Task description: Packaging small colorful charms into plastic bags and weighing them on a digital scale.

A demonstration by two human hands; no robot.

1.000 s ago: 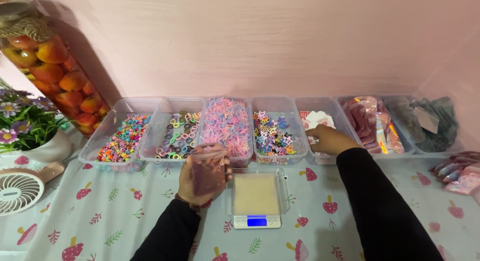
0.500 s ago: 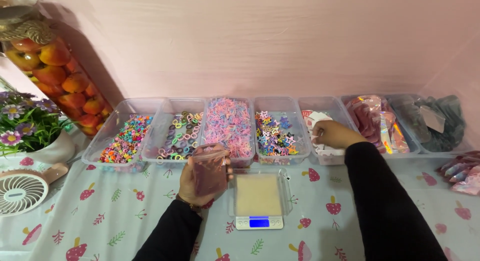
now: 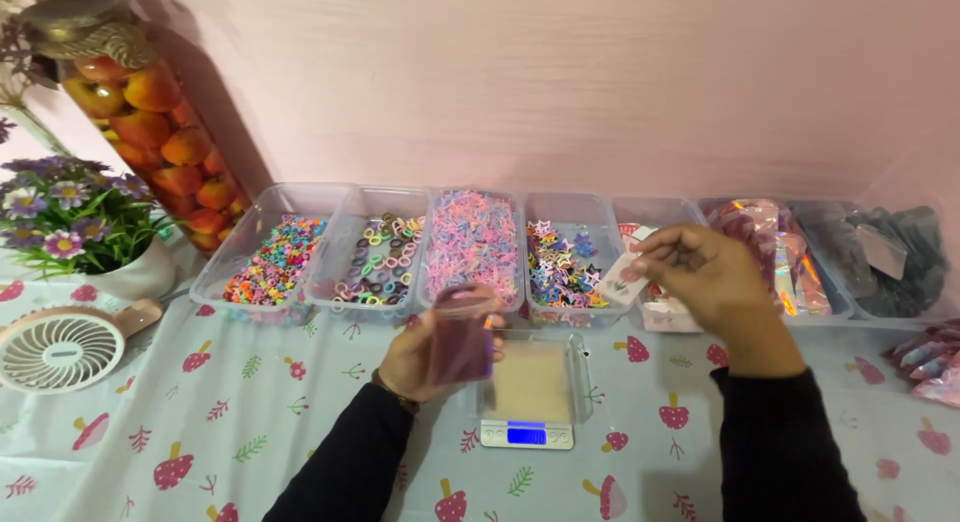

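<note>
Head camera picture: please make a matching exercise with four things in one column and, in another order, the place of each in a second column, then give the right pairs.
Things:
1. small card
2. pink translucent pouch
3. digital scale
4. handheld fan

Places:
A. lying at the far left of the tablecloth
B. held up in the left hand
C. pinched in the right hand
D. on the tablecloth, in front of the bins

Pairs: 1-C, 2-B, 3-D, 4-A

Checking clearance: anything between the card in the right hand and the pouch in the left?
Nothing visible. The small card in the right hand hangs above the star-bead bin's front rim; open air separates it from the pink pouch in the left hand.
</note>
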